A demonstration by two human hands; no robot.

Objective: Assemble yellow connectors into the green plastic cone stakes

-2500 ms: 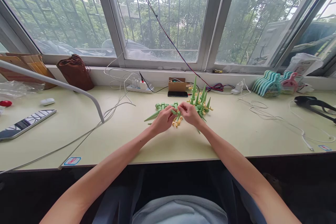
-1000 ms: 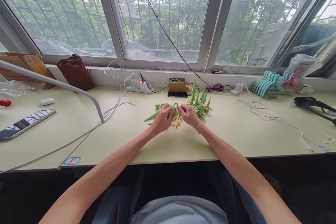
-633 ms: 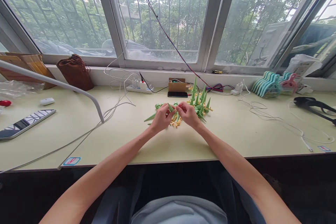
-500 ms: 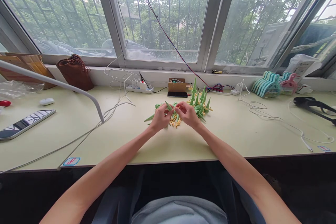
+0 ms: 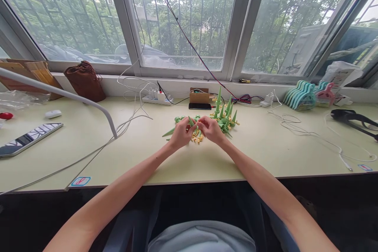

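My left hand (image 5: 180,134) is closed round a green plastic spike (image 5: 191,121) whose tip points up and back. My right hand (image 5: 213,130) meets it at the middle, fingers pinched on a small part I cannot make out. Below the fingertips lies a heap of small yellow connectors (image 5: 197,138). Loose green spikes (image 5: 171,131) lie on the pale desk (image 5: 147,157) left of my hands. A cluster of upright green spikes with yellow fittings (image 5: 226,115) stands just behind my right hand.
A phone (image 5: 200,106) and small cardboard box (image 5: 199,96) sit behind the spikes. White cables (image 5: 130,120) and a power strip (image 5: 156,97) lie at the back left. A brown pouch (image 5: 84,81), a lamp arm (image 5: 73,96), teal clips (image 5: 301,94) and a black strap (image 5: 351,116) are about.
The green spike in my left hand has tilted from lying low to pointing upward. Both hands have stayed together over the yellow connectors.
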